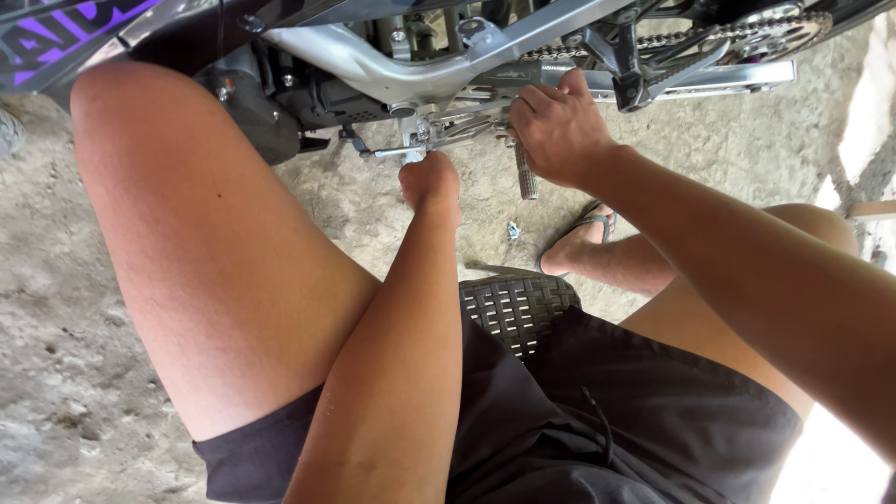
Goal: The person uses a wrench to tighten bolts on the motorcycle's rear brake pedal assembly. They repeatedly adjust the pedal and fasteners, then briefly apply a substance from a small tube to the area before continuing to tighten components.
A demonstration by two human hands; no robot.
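1. Shorts (644, 411): black, with a drawstring; nearest the camera, on the seated person.
2. Stool (513, 303): dark woven seat, showing between the thighs at the shorts' front edge.
3. Left thigh (205, 243): bare, raised, filling the left side.
4. Foot (579, 245): in a sandal, flat on the ground right of the stool.
5. Ground (65, 373): rough grey concrete; a small metal piece (512, 230) lies on it just beside the sandal.
6. Left hand (430, 179): fingers closed in a fist around a slim metal tool (387, 151), whose free end points left under the motorcycle frame.
7. Right hand (558, 126): fingers curled shut on the top of the footpeg (526, 177), a ribbed metal peg hanging down below the knuckles.
8. Motorcycle (373, 65): stands across the far edge of the ground; silver frame tube, dark engine parts, purple-and-black panel at far left.
9. Chain (691, 37): runs to a sprocket at the upper right, beyond the right hand.
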